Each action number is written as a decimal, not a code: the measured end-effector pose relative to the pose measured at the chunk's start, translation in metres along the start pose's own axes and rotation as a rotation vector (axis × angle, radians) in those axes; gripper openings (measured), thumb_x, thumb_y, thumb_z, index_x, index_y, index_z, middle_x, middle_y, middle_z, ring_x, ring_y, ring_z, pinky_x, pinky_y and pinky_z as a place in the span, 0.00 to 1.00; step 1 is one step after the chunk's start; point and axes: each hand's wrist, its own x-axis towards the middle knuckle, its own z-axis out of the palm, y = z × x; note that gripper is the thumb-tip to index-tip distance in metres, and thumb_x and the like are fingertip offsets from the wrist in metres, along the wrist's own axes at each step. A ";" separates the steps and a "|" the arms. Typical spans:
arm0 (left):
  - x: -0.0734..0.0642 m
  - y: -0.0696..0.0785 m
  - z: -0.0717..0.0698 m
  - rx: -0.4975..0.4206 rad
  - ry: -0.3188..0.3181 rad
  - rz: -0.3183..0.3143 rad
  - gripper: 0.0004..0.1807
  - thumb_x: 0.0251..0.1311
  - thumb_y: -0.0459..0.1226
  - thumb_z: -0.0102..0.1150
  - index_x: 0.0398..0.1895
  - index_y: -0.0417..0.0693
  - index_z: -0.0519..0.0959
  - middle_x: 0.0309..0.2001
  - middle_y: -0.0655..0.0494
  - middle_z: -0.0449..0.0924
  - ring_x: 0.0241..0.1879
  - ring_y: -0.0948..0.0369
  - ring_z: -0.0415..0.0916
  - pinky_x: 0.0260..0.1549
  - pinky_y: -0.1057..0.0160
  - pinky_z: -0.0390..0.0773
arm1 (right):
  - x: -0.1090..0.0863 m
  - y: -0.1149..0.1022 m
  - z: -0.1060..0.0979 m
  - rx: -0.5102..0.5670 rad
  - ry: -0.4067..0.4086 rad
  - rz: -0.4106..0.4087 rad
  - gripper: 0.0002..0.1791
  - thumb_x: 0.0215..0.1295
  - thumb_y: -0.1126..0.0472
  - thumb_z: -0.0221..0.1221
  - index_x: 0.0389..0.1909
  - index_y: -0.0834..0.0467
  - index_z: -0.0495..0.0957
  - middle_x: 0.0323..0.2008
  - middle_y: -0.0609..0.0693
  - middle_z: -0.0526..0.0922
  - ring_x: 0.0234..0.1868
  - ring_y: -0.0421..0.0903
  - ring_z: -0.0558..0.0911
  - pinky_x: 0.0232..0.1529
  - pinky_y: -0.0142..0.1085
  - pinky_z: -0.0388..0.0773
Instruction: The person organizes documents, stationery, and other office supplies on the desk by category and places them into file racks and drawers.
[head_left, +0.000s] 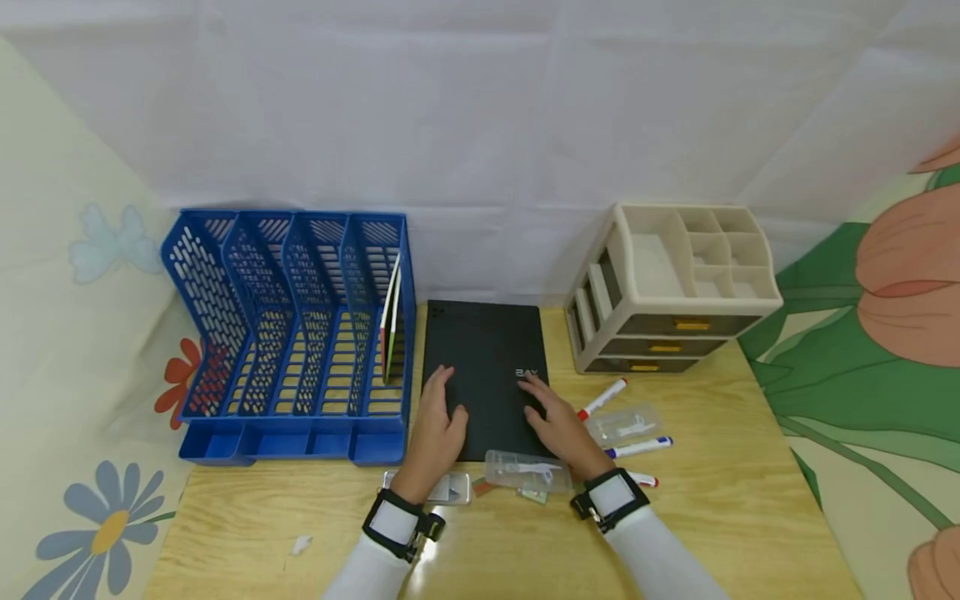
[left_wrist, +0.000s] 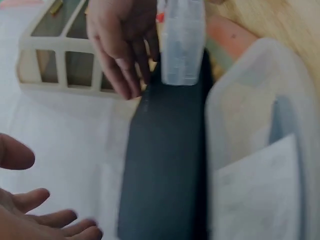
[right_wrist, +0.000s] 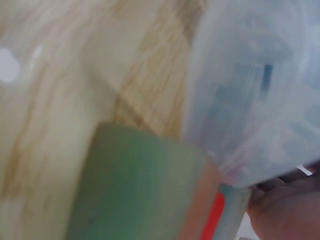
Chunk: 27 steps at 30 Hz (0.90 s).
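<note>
A flat black tablet-like slab (head_left: 483, 342) with a small pale logo lies on the table between both hands. My left hand (head_left: 435, 433) is over its left edge, fingers relaxed and spread. Over the right edge is my right hand (head_left: 566, 429), fingers loosely bent, gripping nothing. Whether either hand touches the slab cannot be told. A clear plastic case (head_left: 525, 472) with a white item inside lies at the slab's front edge, beside the right wrist. Another clear case (head_left: 450, 489) sits by the left wrist. In the right wrist view, a blurred green-and-orange piece (right_wrist: 135, 185) lies close by.
At left stands a blue file rack (head_left: 292, 437) with thin booklets (head_left: 390, 321) in its rightmost slot. A cream drawer organizer (head_left: 633, 250) stands at back right. Red-capped (head_left: 602, 398) and blue-capped (head_left: 641, 447) markers lie near another clear case (head_left: 622, 425). A white scrap (head_left: 301, 544) lies front left.
</note>
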 end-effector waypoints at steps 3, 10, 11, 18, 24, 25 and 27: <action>0.002 -0.007 0.008 0.023 -0.018 -0.064 0.32 0.60 0.29 0.51 0.70 0.37 0.60 0.73 0.34 0.52 0.72 0.44 0.50 0.67 0.38 0.58 | 0.000 0.000 0.000 0.006 0.004 0.030 0.25 0.71 0.64 0.52 0.68 0.59 0.67 0.74 0.59 0.58 0.72 0.59 0.57 0.66 0.62 0.62; 0.008 -0.019 0.019 0.103 0.038 -0.177 0.34 0.54 0.30 0.55 0.68 0.34 0.62 0.72 0.25 0.47 0.71 0.36 0.47 0.66 0.35 0.58 | 0.002 -0.005 0.000 -0.002 0.065 0.170 0.26 0.69 0.62 0.52 0.68 0.60 0.67 0.75 0.62 0.55 0.71 0.61 0.58 0.66 0.61 0.63; 0.009 -0.020 0.019 0.116 0.046 -0.200 0.35 0.54 0.30 0.55 0.68 0.33 0.62 0.72 0.24 0.47 0.71 0.35 0.47 0.66 0.35 0.57 | 0.003 -0.006 0.000 -0.001 0.078 0.182 0.26 0.68 0.63 0.52 0.67 0.61 0.67 0.75 0.63 0.55 0.71 0.62 0.59 0.66 0.61 0.63; 0.017 -0.021 0.016 0.091 0.039 -0.321 0.36 0.54 0.32 0.56 0.67 0.27 0.61 0.69 0.23 0.54 0.69 0.36 0.53 0.65 0.39 0.61 | 0.002 -0.006 -0.002 0.043 0.097 0.240 0.26 0.67 0.63 0.53 0.66 0.63 0.68 0.73 0.65 0.57 0.70 0.62 0.59 0.68 0.59 0.61; 0.022 -0.015 0.009 -0.085 0.071 -0.365 0.32 0.55 0.29 0.53 0.65 0.27 0.63 0.67 0.28 0.62 0.67 0.41 0.58 0.66 0.40 0.61 | 0.003 -0.005 -0.005 0.113 0.088 0.261 0.26 0.68 0.63 0.53 0.67 0.63 0.68 0.73 0.63 0.59 0.71 0.60 0.58 0.68 0.59 0.60; 0.023 -0.014 0.007 -0.104 0.067 -0.375 0.32 0.56 0.29 0.53 0.66 0.28 0.62 0.67 0.29 0.61 0.68 0.41 0.57 0.66 0.40 0.60 | 0.003 -0.005 -0.006 0.118 0.086 0.262 0.26 0.68 0.63 0.52 0.67 0.63 0.68 0.73 0.63 0.59 0.71 0.60 0.59 0.67 0.59 0.61; 0.024 -0.012 0.004 -0.125 0.060 -0.386 0.32 0.56 0.30 0.53 0.67 0.29 0.62 0.68 0.30 0.62 0.68 0.42 0.57 0.67 0.41 0.60 | 0.003 -0.005 -0.007 0.132 0.084 0.266 0.26 0.68 0.62 0.52 0.67 0.63 0.68 0.73 0.62 0.60 0.71 0.59 0.60 0.67 0.59 0.62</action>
